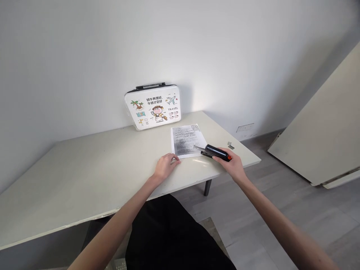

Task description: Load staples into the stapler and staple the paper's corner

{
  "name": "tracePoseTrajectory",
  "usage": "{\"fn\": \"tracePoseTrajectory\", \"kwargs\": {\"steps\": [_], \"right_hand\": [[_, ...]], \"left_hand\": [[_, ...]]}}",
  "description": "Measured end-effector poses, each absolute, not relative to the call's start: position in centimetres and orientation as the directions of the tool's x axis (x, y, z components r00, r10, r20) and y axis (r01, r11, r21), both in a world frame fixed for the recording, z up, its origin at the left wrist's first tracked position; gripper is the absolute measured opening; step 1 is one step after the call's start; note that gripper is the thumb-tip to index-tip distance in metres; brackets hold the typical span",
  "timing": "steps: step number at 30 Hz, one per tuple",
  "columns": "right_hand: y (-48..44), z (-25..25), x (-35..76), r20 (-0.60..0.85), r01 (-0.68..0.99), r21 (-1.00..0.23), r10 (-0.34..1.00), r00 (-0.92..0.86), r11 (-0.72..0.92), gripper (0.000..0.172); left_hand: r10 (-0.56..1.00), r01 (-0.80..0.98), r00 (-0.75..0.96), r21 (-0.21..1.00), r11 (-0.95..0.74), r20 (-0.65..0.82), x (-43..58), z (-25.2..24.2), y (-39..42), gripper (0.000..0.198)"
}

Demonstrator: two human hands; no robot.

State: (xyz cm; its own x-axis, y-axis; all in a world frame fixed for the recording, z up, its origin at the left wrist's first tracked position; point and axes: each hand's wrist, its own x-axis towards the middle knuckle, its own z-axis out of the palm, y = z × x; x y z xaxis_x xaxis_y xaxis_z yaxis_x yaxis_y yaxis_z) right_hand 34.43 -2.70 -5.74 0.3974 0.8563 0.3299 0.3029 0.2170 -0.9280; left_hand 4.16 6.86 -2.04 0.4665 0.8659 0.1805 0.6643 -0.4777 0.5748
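A printed sheet of paper point(189, 139) lies on the table, its text dark and smudged at the lower left. At its near left corner is my left hand point(165, 166), fingers bent and closed on the paper's edge. My right hand point(232, 163) grips a black stapler point(217, 152) with a red part at its rear end. The stapler's jaws are spread, and a thin metal strip sticks out over the paper's right side. To the right of the stapler lie small strips of staples point(230, 145).
A white case point(153, 107) with cartoon prints and a black handle leans upright against the wall behind the paper. The pale table point(92, 168) ends just right of the staples. A large white panel point(317, 131) stands on the grey floor at right.
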Motion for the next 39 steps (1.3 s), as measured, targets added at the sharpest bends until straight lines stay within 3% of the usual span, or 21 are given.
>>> {"fn": "tracePoseTrajectory", "kwargs": {"steps": [18,34,39], "right_hand": [[-2.9,-5.8,34.9,0.367,0.291,-0.918,0.859,0.356,0.271,0.042],[-3.6,-4.6,34.9,0.298,0.276,-0.941,0.865,0.405,0.195,0.04],[-3.4,-4.9,34.9,0.257,0.261,-0.954,0.857,0.446,0.15,0.036]], "left_hand": [[0.891,0.741,0.407,0.498,-0.451,0.2,4.4,-1.4,6.5,0.021],[0.924,0.658,0.313,0.651,-0.379,0.221,2.3,-2.2,7.0,0.032],[0.909,0.654,0.364,0.64,-0.403,0.201,1.2,-1.8,7.7,0.037]]}}
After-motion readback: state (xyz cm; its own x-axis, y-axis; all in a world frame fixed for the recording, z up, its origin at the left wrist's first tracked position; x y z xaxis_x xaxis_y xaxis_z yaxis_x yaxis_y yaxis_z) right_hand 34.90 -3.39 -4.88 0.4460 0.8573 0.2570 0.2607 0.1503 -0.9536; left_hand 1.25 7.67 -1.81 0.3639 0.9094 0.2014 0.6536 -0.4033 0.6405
